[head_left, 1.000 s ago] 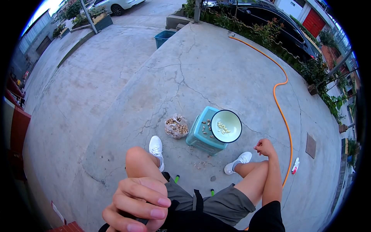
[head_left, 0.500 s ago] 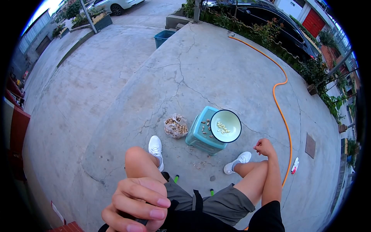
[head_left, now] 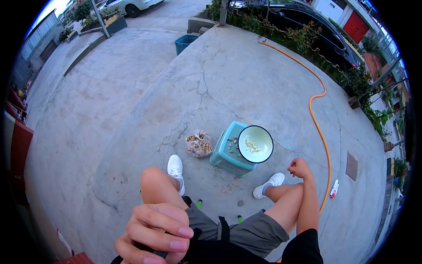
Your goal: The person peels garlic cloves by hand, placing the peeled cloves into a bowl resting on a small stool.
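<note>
My left hand is close to the camera, its fingers curled round a small dark object, mostly hidden. Over by my right knee, my right hand has its fingers bent together; whatever lies in them, if anything, is too small to tell. Between my feet stands a turquoise plastic stool. An enamel bowl with a dark rim rests on its right side, holding several pale, clove-like pieces. Small brown pieces lie on the stool top beside it. A clear plastic bag full of brownish pieces sits left of the stool.
An orange hose runs along the concrete on the right, near a red-and-white packet and a square cover. Farther off are a blue-green bin, plants and parked cars. Small scraps lie by my feet.
The view has shifted very slightly. Both hands keep the same pose, and the stool, bowl and bag stay where they were.
</note>
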Available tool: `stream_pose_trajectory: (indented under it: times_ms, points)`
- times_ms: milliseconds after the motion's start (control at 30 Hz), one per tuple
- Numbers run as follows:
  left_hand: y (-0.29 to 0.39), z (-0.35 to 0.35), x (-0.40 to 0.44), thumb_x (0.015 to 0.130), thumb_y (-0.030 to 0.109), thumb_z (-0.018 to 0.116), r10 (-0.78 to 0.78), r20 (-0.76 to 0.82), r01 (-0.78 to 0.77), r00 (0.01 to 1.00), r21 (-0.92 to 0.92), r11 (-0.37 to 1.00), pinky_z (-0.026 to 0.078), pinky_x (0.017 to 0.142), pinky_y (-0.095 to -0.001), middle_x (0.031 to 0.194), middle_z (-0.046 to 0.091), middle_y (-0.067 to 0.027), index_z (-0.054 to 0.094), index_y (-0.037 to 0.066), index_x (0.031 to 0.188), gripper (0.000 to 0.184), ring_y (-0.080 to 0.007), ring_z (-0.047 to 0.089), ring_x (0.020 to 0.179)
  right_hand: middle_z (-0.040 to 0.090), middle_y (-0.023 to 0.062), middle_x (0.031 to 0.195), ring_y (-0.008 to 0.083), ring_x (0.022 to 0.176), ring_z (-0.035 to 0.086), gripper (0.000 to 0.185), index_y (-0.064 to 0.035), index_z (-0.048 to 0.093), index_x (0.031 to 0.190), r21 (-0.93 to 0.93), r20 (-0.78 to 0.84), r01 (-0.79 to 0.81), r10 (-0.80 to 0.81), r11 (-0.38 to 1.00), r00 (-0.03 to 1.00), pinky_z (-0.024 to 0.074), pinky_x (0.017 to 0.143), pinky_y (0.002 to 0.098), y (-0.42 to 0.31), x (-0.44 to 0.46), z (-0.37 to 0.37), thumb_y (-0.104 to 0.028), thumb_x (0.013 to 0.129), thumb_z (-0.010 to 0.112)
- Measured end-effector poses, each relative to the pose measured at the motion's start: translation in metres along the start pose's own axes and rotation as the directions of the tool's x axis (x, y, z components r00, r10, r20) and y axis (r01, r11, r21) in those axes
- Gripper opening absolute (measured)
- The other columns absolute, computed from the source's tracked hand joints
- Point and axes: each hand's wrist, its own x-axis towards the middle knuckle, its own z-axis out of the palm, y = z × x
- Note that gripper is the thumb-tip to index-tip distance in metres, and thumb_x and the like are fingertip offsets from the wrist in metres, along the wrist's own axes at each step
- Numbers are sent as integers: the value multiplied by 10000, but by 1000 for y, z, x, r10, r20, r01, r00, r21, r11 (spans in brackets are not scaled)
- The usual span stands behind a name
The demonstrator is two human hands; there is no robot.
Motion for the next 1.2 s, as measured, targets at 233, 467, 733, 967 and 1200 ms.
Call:
stream_pose_trajectory:
  times_ms: [233, 467, 733, 967, 1200]
  points:
    - [2, -5, 1, 1007, 549, 286, -60, 86, 67, 995, -81, 994, 507, 548, -419, 1140, 560, -116, 458, 259, 1439, 548, -284, 573, 774, 662, 110, 648, 167, 528, 634, 146, 45, 657, 781, 27, 26, 27, -28, 999, 999, 498, 496, 321, -5, -2, 2, -82, 797, 728]
    - [-5, -3, -2, 1003, 570, 298, 6, 56, -2, 998, -78, 997, 505, 531, -403, 1141, 556, -120, 438, 245, 1459, 577, -279, 572, 773, 647, 95, 648, 155, 514, 605, 143, 47, 651, 805, 91, 10, 49, -50, 995, 999, 486, 490, 314, -9, -3, 2, -71, 807, 731]
    - [-5, -2, -1, 1000, 576, 301, -9, 65, 15, 998, -82, 997, 503, 535, -412, 1139, 552, -123, 440, 238, 1460, 588, -283, 567, 763, 642, 87, 643, 144, 513, 593, 151, 42, 636, 823, 107, -62, 108, -102, 988, 993, 473, 475, 310, -11, -3, 3, -74, 824, 731]
    - [-3, -2, -3, 997, 578, 308, -22, 43, 25, 999, -71, 997, 502, 536, -408, 1125, 549, -118, 466, 241, 1435, 575, -279, 560, 754, 633, 73, 635, 134, 509, 582, 136, 29, 634, 820, 171, -103, 134, -118, 976, 988, 457, 469, 295, -4, 4, 6, -73, 833, 724]
    - [5, -1, 0, 988, 562, 301, -92, 40, 94, 995, -68, 993, 503, 542, -419, 1105, 558, -121, 507, 255, 1396, 551, -286, 560, 756, 600, 48, 607, 116, 495, 551, 134, 8, 631, 816, 187, -302, 259, -196, 948, 933, 433, 467, 284, -9, 0, 6, -83, 833, 727]
